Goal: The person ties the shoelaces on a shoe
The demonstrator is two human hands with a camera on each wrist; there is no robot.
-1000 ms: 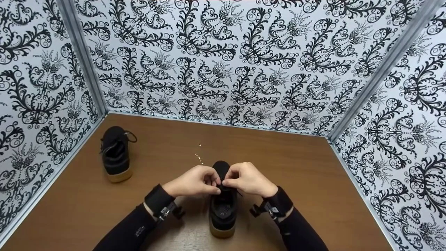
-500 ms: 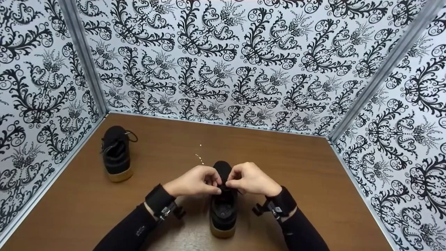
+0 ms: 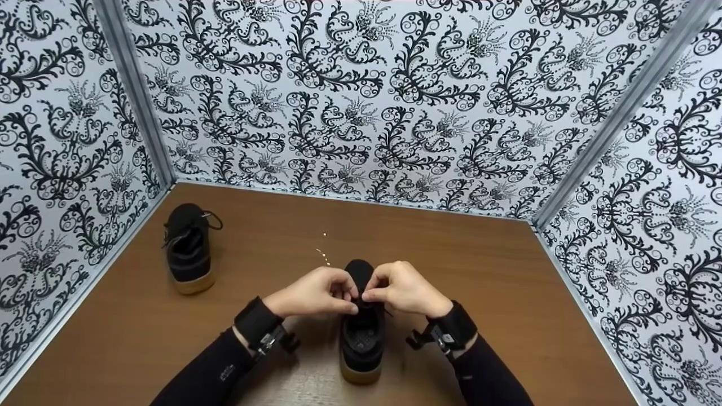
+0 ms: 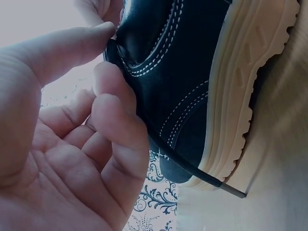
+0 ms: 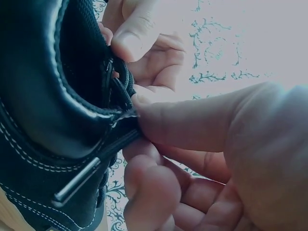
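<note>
A black shoe [image 3: 361, 355] with a tan sole stands in front of me, toe pointing away. My left hand [image 3: 316, 293] is at the left of its lacing and pinches a black shoelace [image 4: 183, 166] between thumb and forefinger. One lace end hangs past the shoe's side in the left wrist view. From the other side, my right hand [image 3: 403, 290] pinches the lace at the top of the lacing. A loose lace end with a shiny tip [image 5: 77, 180] sticks out below its thumb in the right wrist view. The fingers partly hide the knot area.
A second black shoe [image 3: 188, 248] with a tan sole stands at the left of the brown table [image 3: 451, 248], a lace loop sticking out to its right. Small bright specks [image 3: 322, 256] lie beyond the near shoe. Patterned panels [image 3: 350, 101] enclose the back and sides.
My right hand shifted slightly right, then came back a little to the left. The left hand and both shoes stay almost where they were.
</note>
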